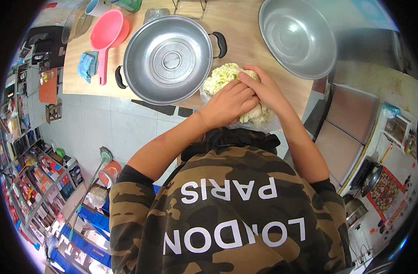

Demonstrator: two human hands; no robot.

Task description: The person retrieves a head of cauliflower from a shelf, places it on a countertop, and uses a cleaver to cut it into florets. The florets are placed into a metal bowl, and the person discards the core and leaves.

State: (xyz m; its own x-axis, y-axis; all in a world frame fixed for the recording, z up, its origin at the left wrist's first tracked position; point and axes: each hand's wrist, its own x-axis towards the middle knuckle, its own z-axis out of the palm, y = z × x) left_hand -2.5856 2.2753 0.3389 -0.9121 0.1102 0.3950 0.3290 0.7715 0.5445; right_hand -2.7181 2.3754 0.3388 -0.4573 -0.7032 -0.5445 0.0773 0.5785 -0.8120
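Observation:
A pale cauliflower (220, 75) in a clear plastic bag (271, 124) rests at the table's near edge. My left hand (229, 102) lies over its middle with curled fingers, gripping it. My right hand (266, 89) holds it from the right, thumb reaching toward the left hand's fingers. The two hands hide part of the cauliflower. Just left of it stands a wide metal pan (145, 64) with two black handles.
A steel bowl (298, 55) sits at the table's back right. A pink dipper (108, 29), blue cloth (87, 66) and wire rack (190, 13) share the wooden table (238, 41). Stocked shelves (39, 182) and a bucket (109, 175) stand low on the left.

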